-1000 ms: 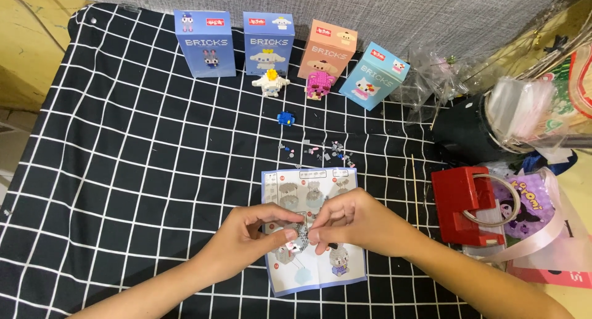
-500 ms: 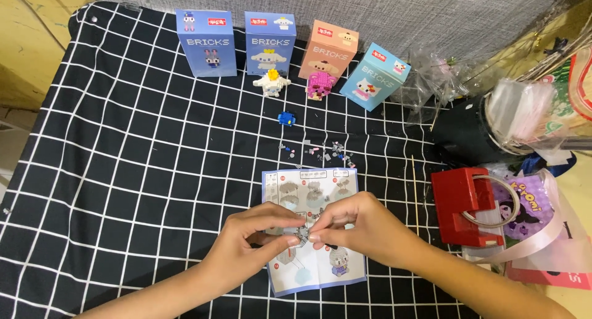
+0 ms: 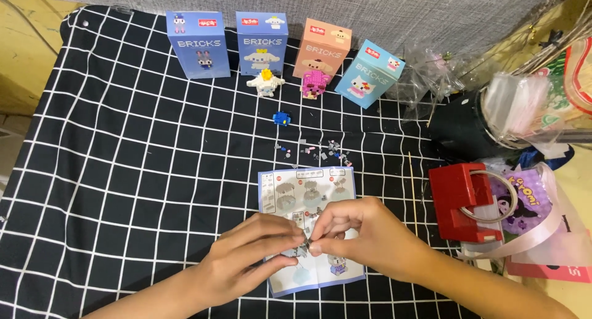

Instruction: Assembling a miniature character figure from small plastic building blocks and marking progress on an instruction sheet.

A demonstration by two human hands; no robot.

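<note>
Grey and small, a brick piece (image 3: 303,249) sits pinched between the fingertips of both hands, right where they meet over the lower half of the instruction sheet (image 3: 308,196). The left hand (image 3: 246,260) comes in from the lower left, its grip narrow, thumb and forefinger closed on the piece's left side. The right hand (image 3: 357,236) comes in from the lower right, its grip equally tight, fingertips curled down onto the piece from above and the right. Neither hand is nearer; the piece lies between them, held just above the paper, too small to tell its long axis.

Beyond the sheet's top edge lie loose small bricks (image 3: 320,150), well apart from the hands, and farther up a little blue brick piece (image 3: 281,118). At the back of the surface, on the black checked cloth (image 3: 123,171), stand four boxes (image 3: 265,41) in a row, with a white figure (image 3: 266,83) and a pink figure (image 3: 314,83) before them. To the right, a thin wooden stick (image 3: 412,189) lies lengthwise, then a red tape dispenser (image 3: 462,202). Nothing stands between hands and loose bricks but the sheet.
</note>
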